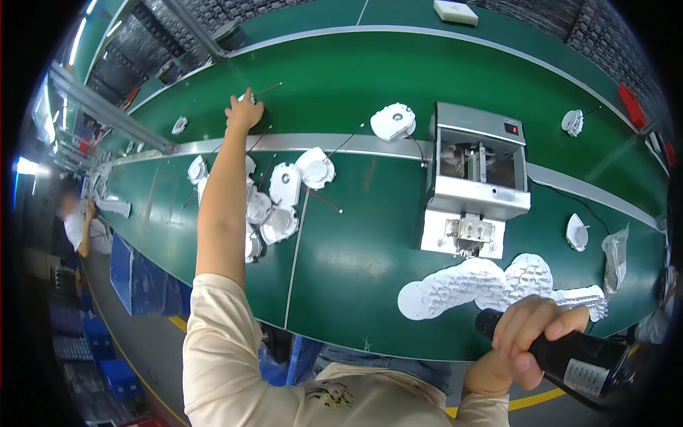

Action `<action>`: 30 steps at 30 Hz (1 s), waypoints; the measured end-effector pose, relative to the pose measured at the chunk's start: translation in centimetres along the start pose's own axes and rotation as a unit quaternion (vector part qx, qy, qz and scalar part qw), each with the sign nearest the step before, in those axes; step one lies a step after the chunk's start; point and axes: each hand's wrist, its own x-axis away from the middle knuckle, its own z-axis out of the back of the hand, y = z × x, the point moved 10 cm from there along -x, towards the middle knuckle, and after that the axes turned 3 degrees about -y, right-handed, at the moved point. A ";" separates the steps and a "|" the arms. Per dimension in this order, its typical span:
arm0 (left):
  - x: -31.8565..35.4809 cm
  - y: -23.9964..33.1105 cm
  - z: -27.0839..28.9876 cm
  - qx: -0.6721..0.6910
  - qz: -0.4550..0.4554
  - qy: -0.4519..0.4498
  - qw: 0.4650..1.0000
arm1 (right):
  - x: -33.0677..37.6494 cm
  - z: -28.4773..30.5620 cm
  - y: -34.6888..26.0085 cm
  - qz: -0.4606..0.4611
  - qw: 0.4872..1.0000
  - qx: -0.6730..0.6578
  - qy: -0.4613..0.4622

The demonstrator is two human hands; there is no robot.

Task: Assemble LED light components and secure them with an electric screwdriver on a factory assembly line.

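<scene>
My left arm stretches to the far green belt, where my left hand (244, 114) has its fingers curled around a small white wired part. That part is mostly hidden under the fingers; its thin lead sticks out to the right. My right hand (530, 334) is wrapped around a black electric screwdriver (576, 361) at the lower right, above the bench's near edge. Below my left forearm and to its right lies a cluster of white plastic housings (285, 185) with thin wires. Overlapping white discs (455, 285) lie just beyond the screwdriver.
A grey metal machine (480, 167) stands right of centre, with a white housing (393, 122) beside it. A metal rail (356, 142) divides bench and belt. Farther right are a single white part (577, 233) and a clear plastic bag (615, 260). Another person (85, 224) sits at far left.
</scene>
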 end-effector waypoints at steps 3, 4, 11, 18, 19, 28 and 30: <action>-0.9 1.7 -0.2 0.032 -0.029 -0.042 0.998 | -0.4 -0.2 -0.2 0.010 1.000 0.016 -0.010; -0.5 2.1 0.3 0.043 -0.030 -0.050 0.997 | -0.5 -0.5 -0.3 0.019 0.999 0.021 -0.026; 9.1 5.2 12.2 0.226 -0.183 0.115 0.950 | -0.1 0.4 -0.3 0.023 0.999 0.014 0.033; 34.2 12.3 14.5 0.052 -0.409 -0.169 0.895 | 0.1 -0.9 -0.2 -0.013 0.999 0.007 -0.048; 37.6 14.5 14.2 0.012 -0.472 -0.185 0.862 | 0.1 -0.9 -0.2 -0.018 0.999 0.006 -0.049; 43.6 16.0 7.4 0.324 -0.509 -0.189 0.775 | 0.6 -0.9 0.6 -0.016 0.996 -0.016 0.083; 44.7 15.8 8.0 0.392 -0.509 -0.143 0.753 | 0.5 -0.7 0.7 -0.017 0.997 -0.006 0.078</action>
